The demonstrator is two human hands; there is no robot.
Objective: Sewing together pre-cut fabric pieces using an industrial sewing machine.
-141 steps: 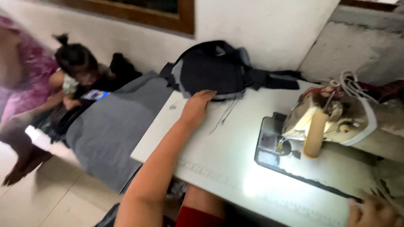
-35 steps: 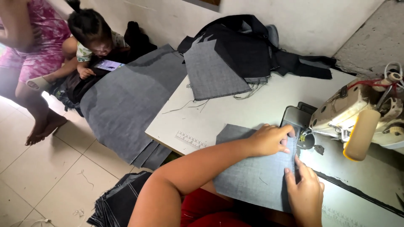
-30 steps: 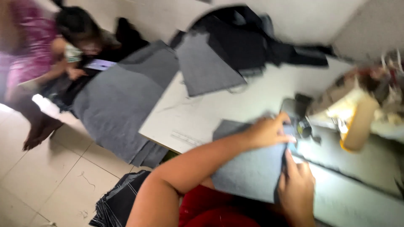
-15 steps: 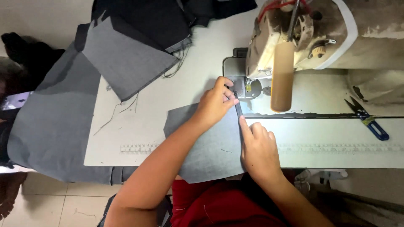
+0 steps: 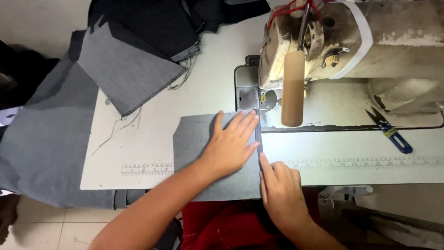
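The left hand (image 5: pixel 230 146) is lying open and flat, fingers spread, pressing down on a grey fabric panel (image 5: pixel 203 153) so the cloth is staying smooth against the desk (image 5: pixel 152 134); it is gripping nothing, only weighting the piece. The right hand (image 5: pixel 282 190) is sitting just beside it, mostly open, its forefinger stretched along the folded right edge of the panel, seemingly to be keeping that narrow fold lined up with the presser foot (image 5: pixel 264 98). The panel is lying on the front of the desk, its near edge hanging over toward the person's red clothing, its far corner touching the base plate of the worn cream sewing machine (image 5: pixel 347 41). A printed ruler strip (image 5: pixel 370 162) is running along the desk front. Blue-handled thread snips (image 5: pixel 388 130) are resting to the right, well apart, and 1 more grey cut piece (image 5: pixel 125 69) is waiting on a dark fabric pile (image 5: pixel 157 23) at the far left
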